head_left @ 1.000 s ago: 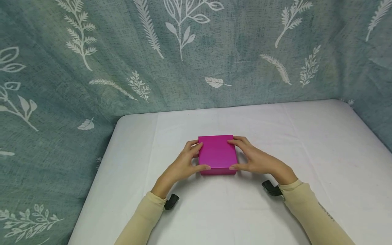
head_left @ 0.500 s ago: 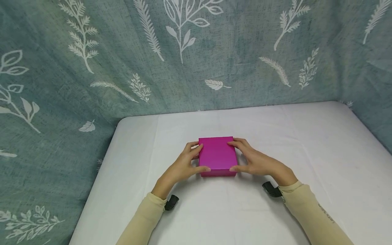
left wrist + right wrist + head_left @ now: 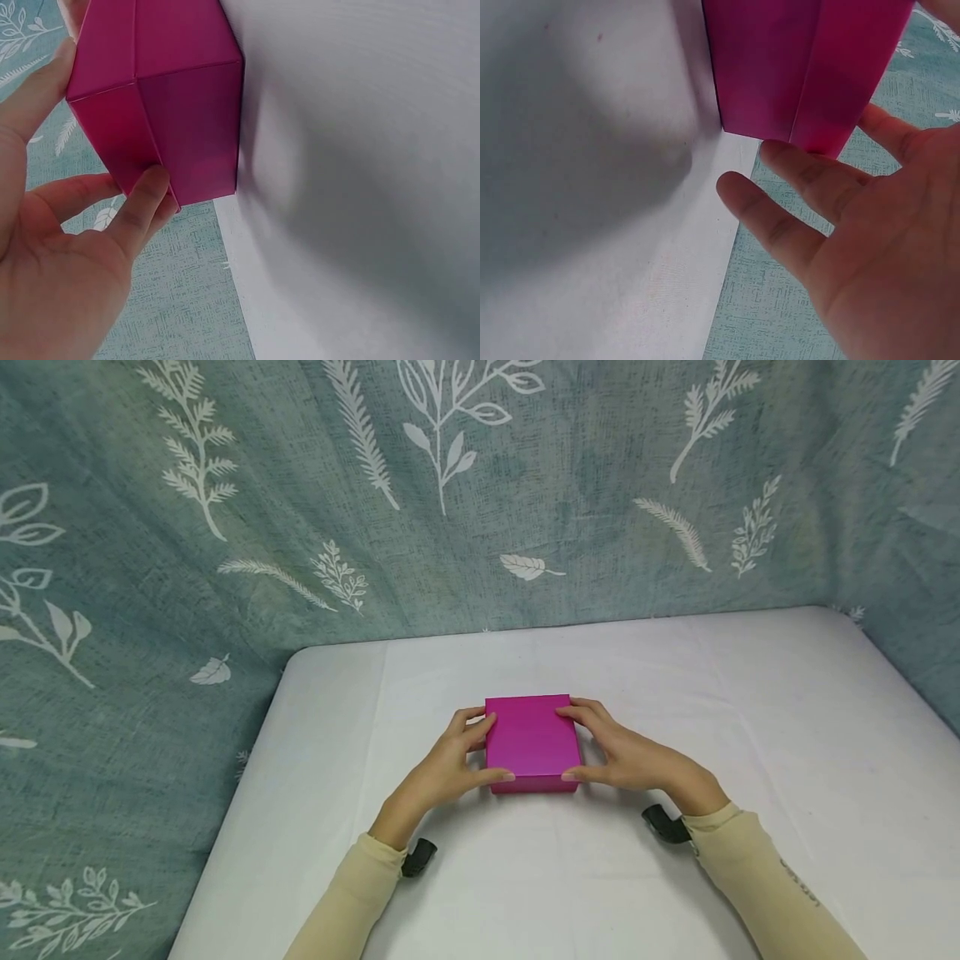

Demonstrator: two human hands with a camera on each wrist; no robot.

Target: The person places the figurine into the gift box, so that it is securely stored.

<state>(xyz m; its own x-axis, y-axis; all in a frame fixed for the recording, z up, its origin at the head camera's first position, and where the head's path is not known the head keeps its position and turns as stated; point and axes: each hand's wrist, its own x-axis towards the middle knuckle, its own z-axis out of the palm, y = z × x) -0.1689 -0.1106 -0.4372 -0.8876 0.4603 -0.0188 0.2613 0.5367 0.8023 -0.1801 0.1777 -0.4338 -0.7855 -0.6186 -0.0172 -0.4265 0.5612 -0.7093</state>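
A square magenta box sits on the white-covered table, with a seam between lid and base visible along its sides in the left wrist view. From the left, my left hand grips it, thumb at the near edge and fingers on the side and top edge. On the opposite side my right hand holds it, thumb at the near right corner and a finger over the far right top. In the right wrist view, two fingertips reach past the box's far corner. What the box contains is hidden.
The white tablecloth spreads around the box. A green curtain with white leaf prints hangs behind the table and at its sides. Dark wrist cameras project from the beige sleeves.
Both hands keep the same hold on the magenta box, which stays in place on the table. The head view has shifted slightly.
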